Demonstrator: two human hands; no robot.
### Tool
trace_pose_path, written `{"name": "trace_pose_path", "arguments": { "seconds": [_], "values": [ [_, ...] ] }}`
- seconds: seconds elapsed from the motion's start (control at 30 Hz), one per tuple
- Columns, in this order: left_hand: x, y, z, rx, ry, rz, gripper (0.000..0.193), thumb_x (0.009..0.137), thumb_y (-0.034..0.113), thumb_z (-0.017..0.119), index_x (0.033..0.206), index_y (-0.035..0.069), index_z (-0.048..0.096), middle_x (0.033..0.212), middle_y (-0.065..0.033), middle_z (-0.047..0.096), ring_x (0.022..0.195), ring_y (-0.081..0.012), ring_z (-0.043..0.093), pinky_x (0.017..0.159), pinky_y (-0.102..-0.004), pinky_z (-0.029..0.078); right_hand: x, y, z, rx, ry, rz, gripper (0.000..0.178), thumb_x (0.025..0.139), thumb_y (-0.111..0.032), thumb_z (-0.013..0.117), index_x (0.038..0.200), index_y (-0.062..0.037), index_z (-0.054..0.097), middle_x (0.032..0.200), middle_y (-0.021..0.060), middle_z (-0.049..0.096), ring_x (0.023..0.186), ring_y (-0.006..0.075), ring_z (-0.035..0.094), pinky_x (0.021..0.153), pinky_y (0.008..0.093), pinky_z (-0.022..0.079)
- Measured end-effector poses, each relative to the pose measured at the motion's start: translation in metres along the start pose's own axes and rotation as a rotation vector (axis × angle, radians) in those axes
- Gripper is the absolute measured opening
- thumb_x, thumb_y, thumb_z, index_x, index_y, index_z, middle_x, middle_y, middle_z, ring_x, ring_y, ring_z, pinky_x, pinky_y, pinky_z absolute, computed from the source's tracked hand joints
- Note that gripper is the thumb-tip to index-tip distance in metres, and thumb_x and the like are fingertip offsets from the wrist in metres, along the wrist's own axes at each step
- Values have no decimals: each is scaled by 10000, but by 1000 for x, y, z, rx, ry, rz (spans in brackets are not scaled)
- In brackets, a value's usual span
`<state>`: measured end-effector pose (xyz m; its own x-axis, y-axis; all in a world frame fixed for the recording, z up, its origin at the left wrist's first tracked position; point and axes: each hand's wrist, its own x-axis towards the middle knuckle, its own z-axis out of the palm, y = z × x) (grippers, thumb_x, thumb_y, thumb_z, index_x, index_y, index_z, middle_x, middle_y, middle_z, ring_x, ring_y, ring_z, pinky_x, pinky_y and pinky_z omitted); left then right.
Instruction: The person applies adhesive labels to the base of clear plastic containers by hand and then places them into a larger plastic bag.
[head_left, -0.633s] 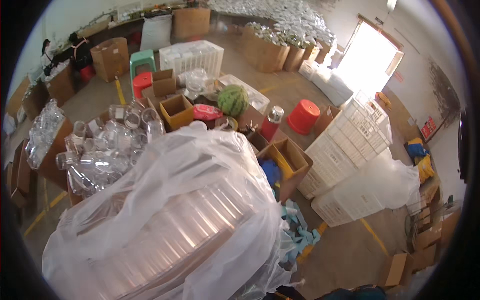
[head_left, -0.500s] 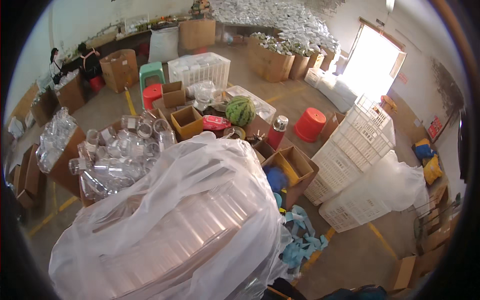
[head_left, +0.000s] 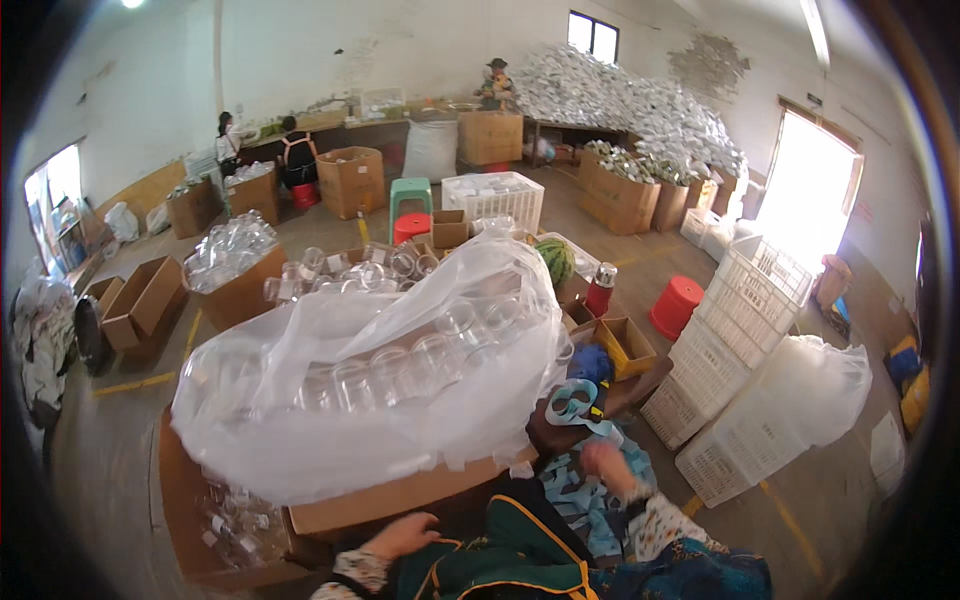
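Resting low at 6 o'clock, your left hand (head_left: 400,535) sat against the front edge of the cardboard box (head_left: 400,495), fingers curled loosely, clamped on nothing I could see. Your right hand (head_left: 608,462) was blurred just beside the blue paper pile (head_left: 590,500) at 5 o'clock; whether its fingers were apart or together, I cannot tell.

The big clear plastic bag (head_left: 370,400) of glass jars (head_left: 430,355) lay slumped across the box top, filling the middle of the view, likely because the box served as its only support. It overhung the rim on the near side and hid most of the box, so it stood between you and whatever was inside. More loose jars (head_left: 235,520) sat lower, at 7 o'clock.

A tape roll (head_left: 572,400) lay at the bag's right edge. Further out: a watermelon (head_left: 557,260) at 1 o'clock, a red flask (head_left: 600,290), a red bucket (head_left: 677,305), white crates (head_left: 745,320) at 3 o'clock, a green stool (head_left: 410,200) at 12. People worked far back by the wall.
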<state>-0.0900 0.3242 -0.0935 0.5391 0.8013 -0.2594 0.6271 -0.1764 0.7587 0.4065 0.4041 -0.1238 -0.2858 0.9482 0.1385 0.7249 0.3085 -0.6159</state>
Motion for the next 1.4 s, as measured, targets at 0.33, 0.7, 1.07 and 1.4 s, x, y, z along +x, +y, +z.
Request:
{"name": "trace_pose_path", "arguments": {
  "seconds": [0.33,0.7,1.07,1.4],
  "values": [
    [-232,246,-153,57,945,295,198,807,-2,558,996,21,615,976,-103,639,922,-200,613,837,-287,462,157,-380,-141,536,-14,-523,241,911,-136,519,1104,2,565,968,95,647,882,162,603,794,273,466],
    [-149,159,-183,901,976,-9,388,827,273,606,1183,133,544,992,-74,609,1016,-242,547,1027,-548,257,175,-310,-109,-638,-344,-320,273,849,-282,527,1030,-104,626,951,139,651,927,321,605,785,430,467],
    [-118,96,-154,979,584,-138,378,801,363,629,1106,147,579,987,-61,603,998,-240,545,1025,-539,259,186,-169,-105,-291,-199,-442,288,832,-253,542,986,-29,639,976,161,643,917,342,589,830,412,453],
    [-147,139,-192,562,659,-309,444,790,247,654,1173,52,546,1161,-148,536,1091,-339,499,933,-425,402,211,-168,-120,415,206,-157,323,908,-270,510,1080,-14,607,1059,141,605,992,262,570,866,348,432]
  ]
}}
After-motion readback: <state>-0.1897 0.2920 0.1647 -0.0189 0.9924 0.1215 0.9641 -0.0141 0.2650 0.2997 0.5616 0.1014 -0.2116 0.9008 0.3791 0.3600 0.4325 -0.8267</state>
